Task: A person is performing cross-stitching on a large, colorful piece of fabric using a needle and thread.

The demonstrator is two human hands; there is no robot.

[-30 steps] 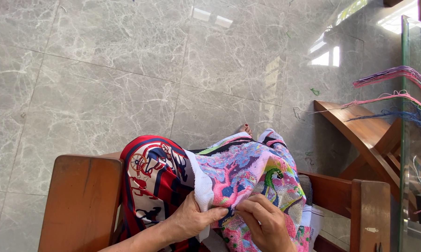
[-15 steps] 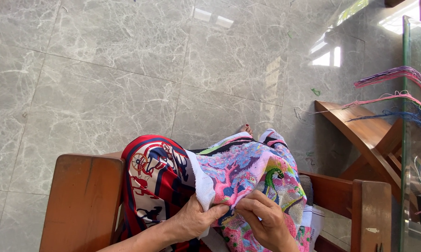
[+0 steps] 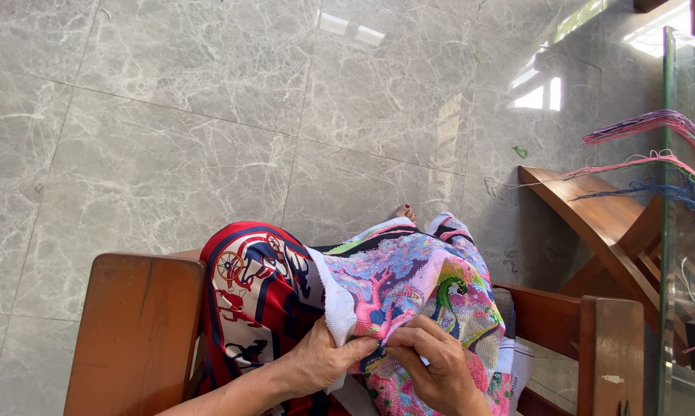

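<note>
A colourful cross-stitch canvas [image 3: 409,281], mostly pink and blue with a tree and a green bird, lies over my lap. My left hand [image 3: 324,358] grips its folded white edge from the left. My right hand [image 3: 432,362] pinches the canvas near the middle, fingertips close to the left thumb; whether it holds a needle is too small to tell. Under the canvas hangs a red, white and navy patterned garment [image 3: 251,296].
I sit in a wooden chair with a broad left armrest [image 3: 135,331] and a right armrest [image 3: 609,347]. A glass-topped wooden table [image 3: 594,219] at the right carries hanging coloured threads [image 3: 663,166]. Grey marble floor tiles [image 3: 209,115] lie ahead; one toe [image 3: 404,210] shows.
My right hand has shifted slightly left and up along the canvas toward the left thumb. The left hand keeps its grip.
</note>
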